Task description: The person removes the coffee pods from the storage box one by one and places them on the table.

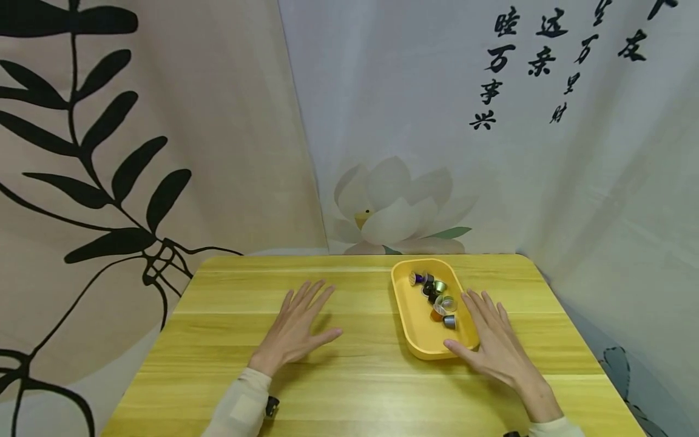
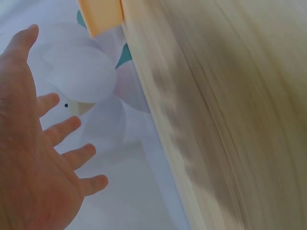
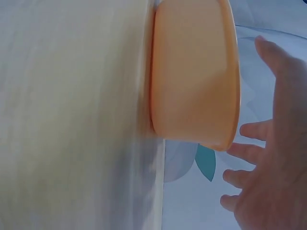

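Observation:
A yellow rectangular tray (image 1: 411, 331) with rounded corners stands on the right half of the table. Inside it lie several small coffee capsules (image 1: 440, 286), purple, black, green, orange and grey-blue among them. My right hand (image 1: 496, 343) hovers at the tray's right side with fingers spread, overlapping the rim in the head view. In the right wrist view the fingertips come close to the tray's upper edge (image 3: 233, 72). Over the table left of the tray, my left hand (image 1: 297, 331) is held with straight, spread fingers and nothing in it; its shadow falls on the wood below.
The light wooden table (image 1: 349, 388) ends at a back edge against a pale curtain (image 1: 382, 91) with a printed lotus and black characters. Another curtain with dark leaf prints (image 1: 117, 182) hangs at the left. Each wrist wears a small black device (image 1: 271, 406).

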`<state>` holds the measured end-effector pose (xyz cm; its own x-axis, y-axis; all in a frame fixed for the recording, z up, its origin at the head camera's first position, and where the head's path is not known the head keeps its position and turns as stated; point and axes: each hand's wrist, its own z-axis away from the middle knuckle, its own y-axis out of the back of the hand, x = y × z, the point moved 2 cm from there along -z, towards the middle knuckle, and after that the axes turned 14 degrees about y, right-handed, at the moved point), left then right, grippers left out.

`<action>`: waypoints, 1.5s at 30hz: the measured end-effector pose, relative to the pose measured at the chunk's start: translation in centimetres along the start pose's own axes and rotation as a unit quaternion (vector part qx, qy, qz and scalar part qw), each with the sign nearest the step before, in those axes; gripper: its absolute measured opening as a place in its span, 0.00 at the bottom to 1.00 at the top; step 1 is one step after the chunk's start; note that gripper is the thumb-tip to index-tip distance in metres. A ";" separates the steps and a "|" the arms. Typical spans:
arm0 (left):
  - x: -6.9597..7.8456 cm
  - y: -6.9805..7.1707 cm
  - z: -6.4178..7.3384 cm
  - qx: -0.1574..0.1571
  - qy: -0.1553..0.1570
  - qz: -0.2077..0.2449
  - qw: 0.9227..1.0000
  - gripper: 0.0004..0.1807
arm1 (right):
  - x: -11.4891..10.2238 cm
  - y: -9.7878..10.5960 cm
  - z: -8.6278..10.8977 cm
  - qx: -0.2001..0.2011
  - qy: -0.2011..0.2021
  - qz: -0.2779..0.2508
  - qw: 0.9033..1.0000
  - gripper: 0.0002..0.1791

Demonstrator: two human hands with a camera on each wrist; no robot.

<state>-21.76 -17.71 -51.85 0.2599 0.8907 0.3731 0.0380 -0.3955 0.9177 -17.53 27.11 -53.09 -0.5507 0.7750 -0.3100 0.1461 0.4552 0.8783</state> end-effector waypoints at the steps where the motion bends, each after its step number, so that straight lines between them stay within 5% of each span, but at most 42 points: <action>1: 0.1 -0.1 -0.1 0.000 -0.001 -0.001 1.000 0.54 | 0.0 -0.1 0.0 -0.002 -0.001 0.000 1.000 0.62; 27: 2.9 -1.0 -1.6 -0.032 -0.024 -0.010 0.999 0.54 | 0.3 -0.5 0.7 -0.024 -0.023 -0.011 0.999 0.65; 45: 7.0 -2.1 -4.3 -0.026 -0.090 -0.009 0.996 0.53 | 0.2 -0.5 0.7 -0.021 -0.027 -0.012 0.999 0.66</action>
<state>-24.21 -9.67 -50.62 0.4285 0.8408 0.3307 -0.0046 -0.3640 0.9314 -17.19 27.35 -53.86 -0.5086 0.7870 -0.3492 0.0978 0.4558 0.8847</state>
